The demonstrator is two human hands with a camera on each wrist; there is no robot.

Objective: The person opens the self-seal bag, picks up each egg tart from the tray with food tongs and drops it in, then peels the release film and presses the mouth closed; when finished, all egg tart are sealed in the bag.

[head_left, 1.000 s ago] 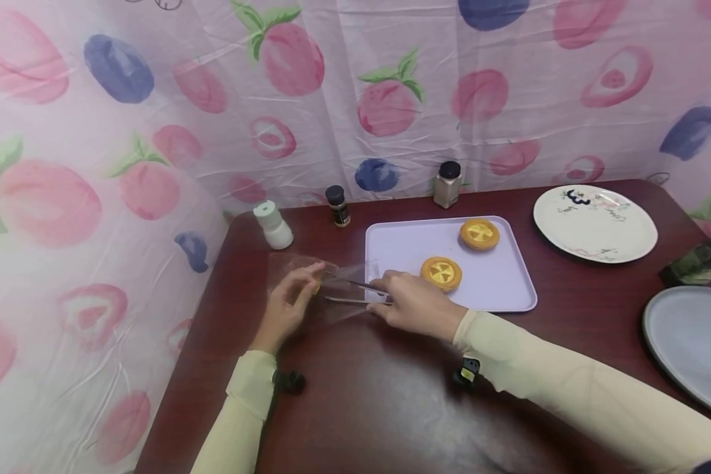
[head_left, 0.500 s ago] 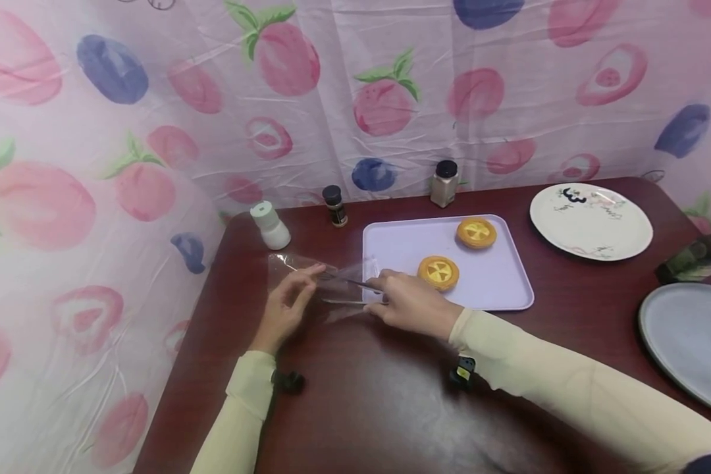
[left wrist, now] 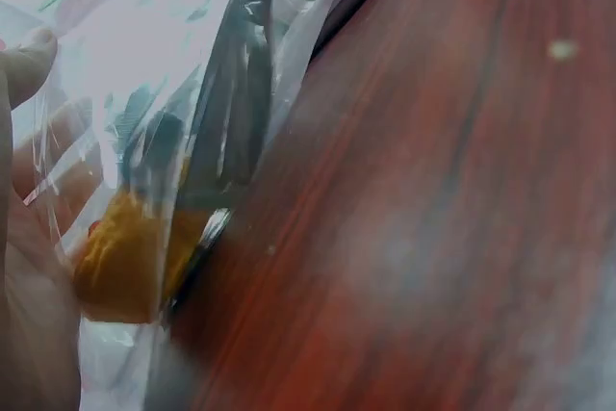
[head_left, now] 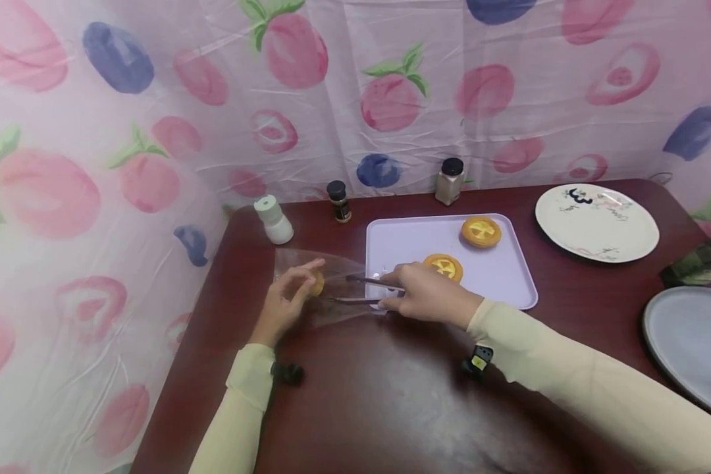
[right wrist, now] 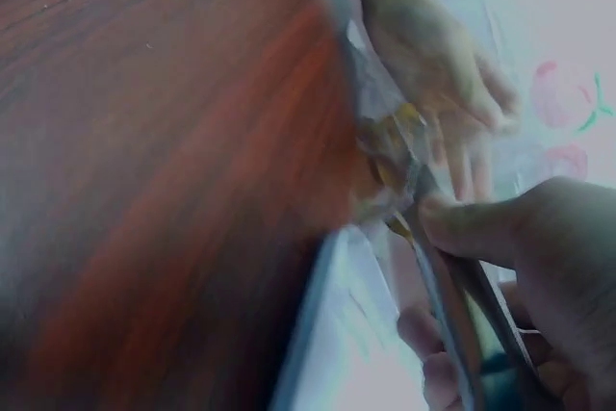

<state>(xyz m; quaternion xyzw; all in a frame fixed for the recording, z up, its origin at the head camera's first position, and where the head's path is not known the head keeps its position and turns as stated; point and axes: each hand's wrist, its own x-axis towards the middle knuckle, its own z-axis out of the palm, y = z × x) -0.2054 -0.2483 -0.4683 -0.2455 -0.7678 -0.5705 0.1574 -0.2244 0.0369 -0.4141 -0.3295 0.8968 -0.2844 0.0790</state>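
My left hand (head_left: 284, 301) holds a clear plastic bag (head_left: 338, 263) with an egg tart (left wrist: 125, 262) inside it. In the head view the fingers partly cover that tart. My right hand (head_left: 429, 295) grips a pair of metal tongs (head_left: 358, 301) that reach leftward into the bag's mouth. Their tips stand apart, close to the bagged tart; whether they touch it I cannot tell. Behind the right hand, a lilac tray (head_left: 397, 230) bears two more egg tarts, one at the back (head_left: 481, 232) and one partly hidden by the hand (head_left: 444, 266).
Along the table's back edge stand a white bottle (head_left: 274, 220), a small black-capped spice jar (head_left: 339, 201) and a larger black-capped shaker (head_left: 449, 182). A patterned white plate (head_left: 595, 224) and a grey round plate (head_left: 696, 345) lie to the right, near a dark green object (head_left: 696, 263).
My right hand and the tongs have shifted slightly to the right, and the tong tips have spread apart. The left hand stays in place, with more of the bagged tart showing beside its fingers.
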